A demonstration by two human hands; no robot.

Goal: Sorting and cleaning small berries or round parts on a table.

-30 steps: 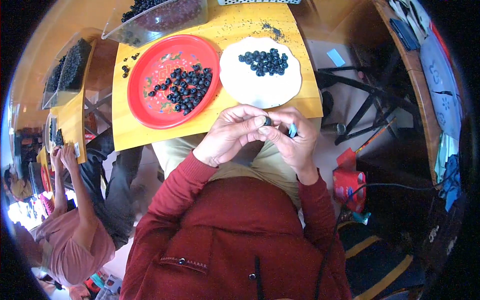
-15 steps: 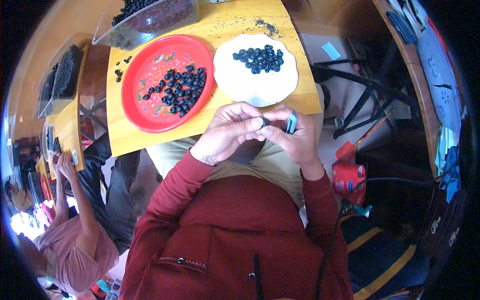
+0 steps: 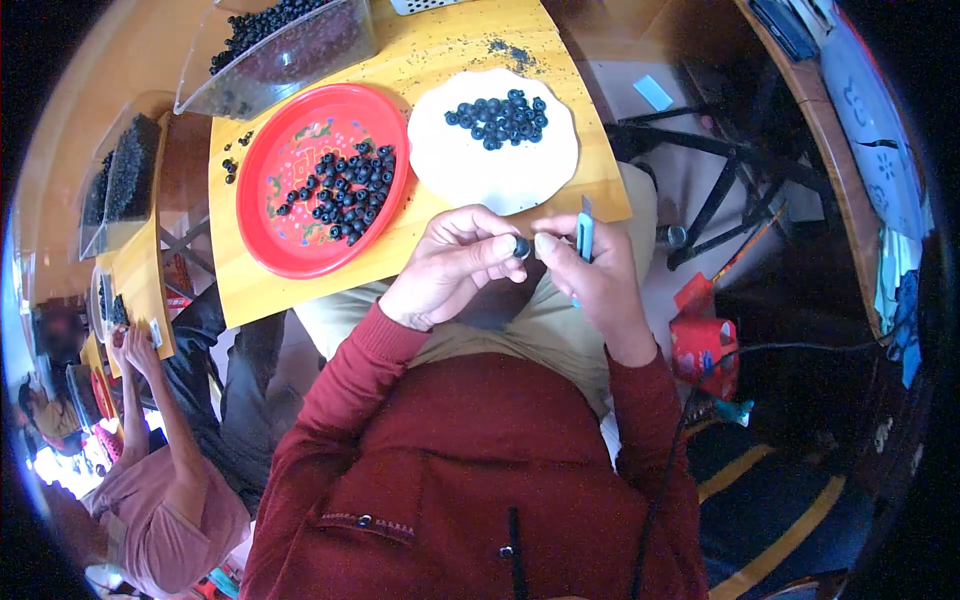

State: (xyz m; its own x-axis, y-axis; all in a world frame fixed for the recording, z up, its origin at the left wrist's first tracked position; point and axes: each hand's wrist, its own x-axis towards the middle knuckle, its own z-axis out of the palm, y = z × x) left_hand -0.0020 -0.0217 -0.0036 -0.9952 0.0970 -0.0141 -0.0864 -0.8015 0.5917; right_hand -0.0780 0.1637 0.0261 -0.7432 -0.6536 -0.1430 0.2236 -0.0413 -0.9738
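Over my lap, my left hand (image 3: 462,262) pinches a dark round bead (image 3: 520,247) between thumb and fingertips. A pale end shows on that bead. My right hand (image 3: 592,270) grips a light-blue utility knife (image 3: 584,238), its blade pointing up and away from me. The right thumb tip sits just beside the bead, with a small gap between. Ahead of my hands, a white scalloped plate (image 3: 455,180) carries a cluster of dark beads (image 3: 500,118). To its left lies a red round tray (image 3: 262,225) with many similar dark beads (image 3: 350,190).
A clear plastic bin (image 3: 300,65) of dark beads stands at the table's far left. Dark crumbs (image 3: 510,50) litter the wooden table (image 3: 235,295). Another person (image 3: 165,490) works at the left by another bin (image 3: 130,170). A red bag (image 3: 703,350) is at the right.
My right hand has drawn slightly right, away from the bead, and the knife now points upward with its blade showing. The left hand keeps the bead. The view has shifted slightly.
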